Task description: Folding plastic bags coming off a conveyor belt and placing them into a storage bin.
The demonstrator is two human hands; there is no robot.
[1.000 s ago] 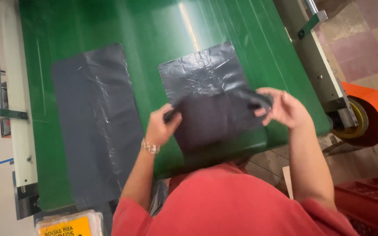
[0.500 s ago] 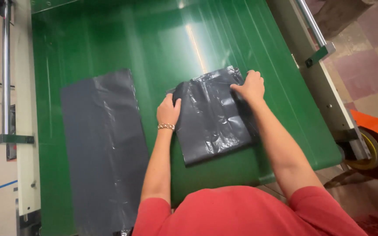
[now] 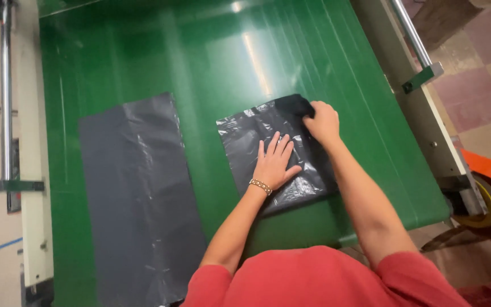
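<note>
A person in a red shirt pressed the left hand (image 3: 275, 163) flat, fingers spread, on a folded black plastic bag (image 3: 274, 152) lying on the green counter (image 3: 211, 62); half a second before, that hand had held the bag's left edge. The right hand (image 3: 321, 121) pinched the bag's upper right corner. Two black bags were visible: the folded one and a long bag (image 3: 140, 199) lying flat to its left.

Folded black plastic bag (image 3: 257, 133): thin, glossy, crinkled film, roughly rectangular, lying flat on the green worktop (image 3: 211, 57), right of centre, near edge close to the worktop's near end. Far right corner bunched and lifted. Long edges angled slightly off the worktop's run. Surface creased, catching light.
</note>
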